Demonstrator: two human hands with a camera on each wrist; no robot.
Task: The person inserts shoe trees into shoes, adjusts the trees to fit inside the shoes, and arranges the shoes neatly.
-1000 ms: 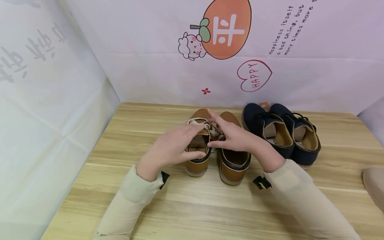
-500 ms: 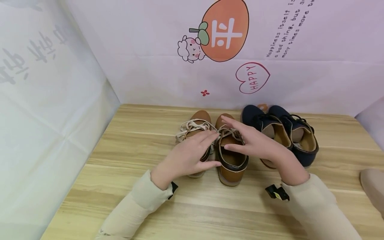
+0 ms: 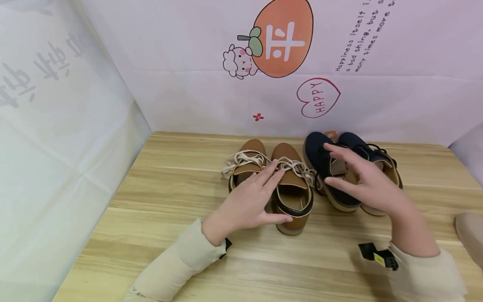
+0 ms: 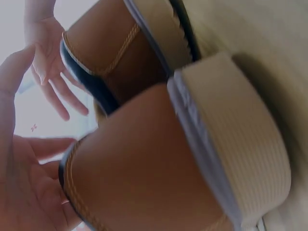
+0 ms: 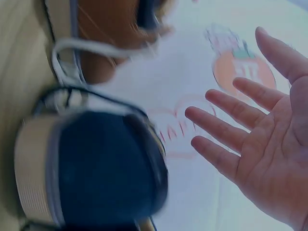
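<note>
Two brown lace-up shoes stand side by side: the left brown shoe [image 3: 253, 147] is partly covered by my left hand [image 3: 250, 201], and the right brown shoe [image 3: 284, 153] has loose cream laces. The left fingers extend over the gap between them, with the thumb out near the right shoe's heel. In the left wrist view a brown heel [image 4: 139, 159] is close to that palm; contact is unclear. My right hand [image 3: 367, 180] hovers over a navy pair, the left navy shoe [image 3: 315, 147] and right navy shoe [image 3: 350, 139]. Its fingers are spread, apart from the navy heel [image 5: 106, 163].
All the shoes stand on a wooden tabletop [image 3: 181, 167], toes toward a printed white backdrop [image 3: 196, 96]. A white cloth [image 3: 75, 147] borders the left side. At the right edge, a beige rounded object [image 3: 469, 235] is partly in view.
My right hand has moved right, from the brown shoes to above the navy pair. My left hand has shifted right and nearer to me, uncovering the brown shoes' toes and laces.
</note>
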